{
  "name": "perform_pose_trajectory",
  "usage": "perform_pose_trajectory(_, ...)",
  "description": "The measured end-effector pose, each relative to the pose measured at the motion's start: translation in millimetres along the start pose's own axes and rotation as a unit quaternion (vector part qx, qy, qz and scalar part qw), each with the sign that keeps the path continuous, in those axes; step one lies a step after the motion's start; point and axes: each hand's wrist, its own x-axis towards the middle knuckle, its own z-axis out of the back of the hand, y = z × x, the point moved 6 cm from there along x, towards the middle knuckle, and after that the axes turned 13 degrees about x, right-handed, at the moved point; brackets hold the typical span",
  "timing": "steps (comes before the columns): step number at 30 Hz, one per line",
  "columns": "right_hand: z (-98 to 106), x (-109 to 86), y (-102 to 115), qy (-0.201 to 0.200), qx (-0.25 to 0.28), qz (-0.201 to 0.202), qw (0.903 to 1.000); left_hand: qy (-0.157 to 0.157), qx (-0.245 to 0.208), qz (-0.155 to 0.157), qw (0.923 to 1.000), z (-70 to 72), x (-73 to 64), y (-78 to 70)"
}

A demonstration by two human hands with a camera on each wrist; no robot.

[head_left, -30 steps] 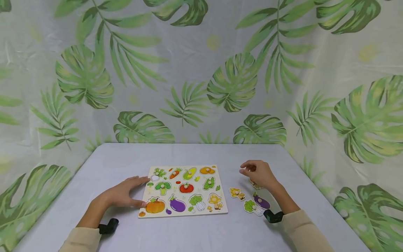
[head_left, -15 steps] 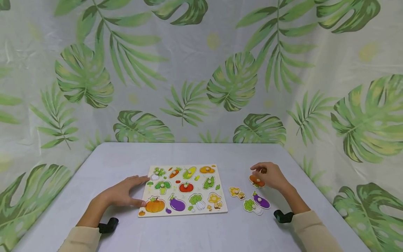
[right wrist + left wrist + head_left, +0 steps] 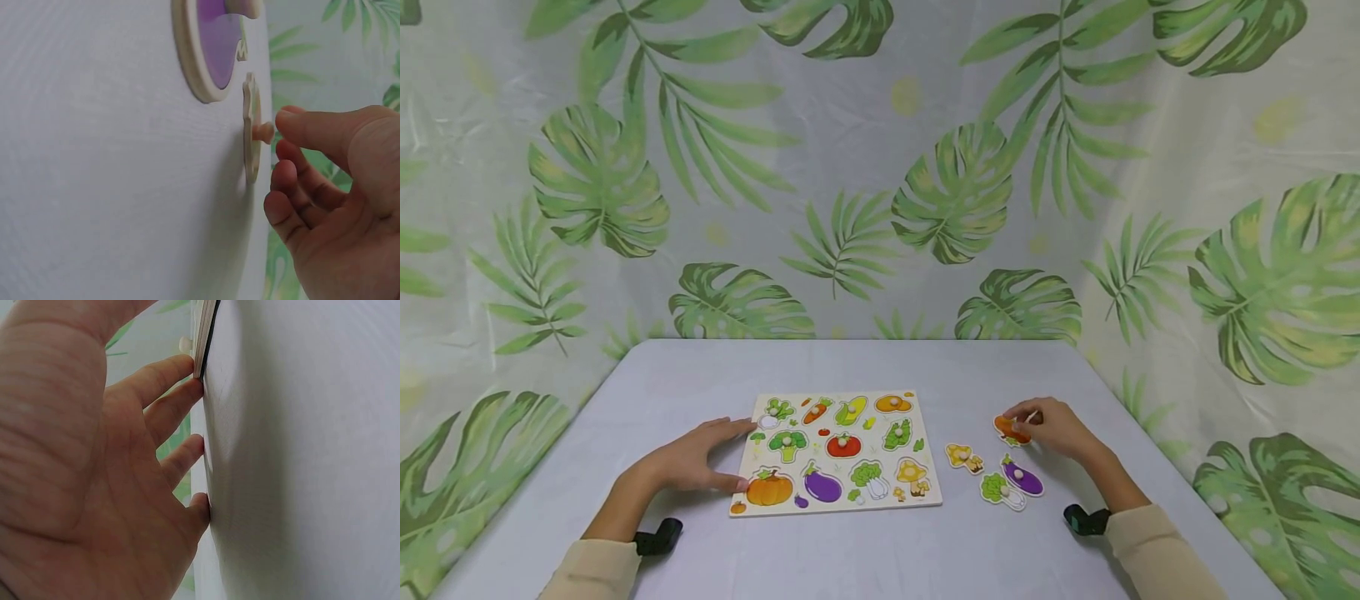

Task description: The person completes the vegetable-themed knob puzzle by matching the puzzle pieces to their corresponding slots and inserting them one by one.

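Observation:
At the left edge of a vegetable peg puzzle board (image 3: 835,510), my left hand (image 3: 696,458) spreads its fingers. In the left wrist view, its fingertips (image 3: 187,365) are right at the board's side and the tabletop. My right hand (image 3: 1056,427) is at the orange pumpkin piece (image 3: 1006,427), its fingers loosely bent. In the right wrist view, the thumb is close beside that piece's wooden knob (image 3: 265,132), a small gap showing. Nearer lie a purple eggplant piece (image 3: 1028,483), a bok choy piece (image 3: 992,489) and a yellow mushroom piece (image 3: 958,456).
Carrot, corn, tomato, broccoli and several other knobbed pieces sit in the board. Along its front row, the pumpkin picture (image 3: 769,490), eggplant picture (image 3: 823,487) and mushroom picture (image 3: 912,475) show no knobs. A leaf-print curtain (image 3: 880,167) stands behind the white table (image 3: 850,554).
My right hand has moved to the right and toward me, from above the loose pieces to the pumpkin piece, which it uncovers. My left hand stays at the board.

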Motion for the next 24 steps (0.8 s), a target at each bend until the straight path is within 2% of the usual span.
perform_pose_trajectory(9,-4,-4.6,-7,0.018,0.002,-0.01,0.9998,0.002,-0.004,0.003,1.0,0.5,-0.9,-0.4)
perform_pose_trajectory(24,-4,-6.7,-10,0.002,-0.007,-0.006,1.0,-0.001,-0.001,0.001,1.0,-0.4,0.4,0.8)
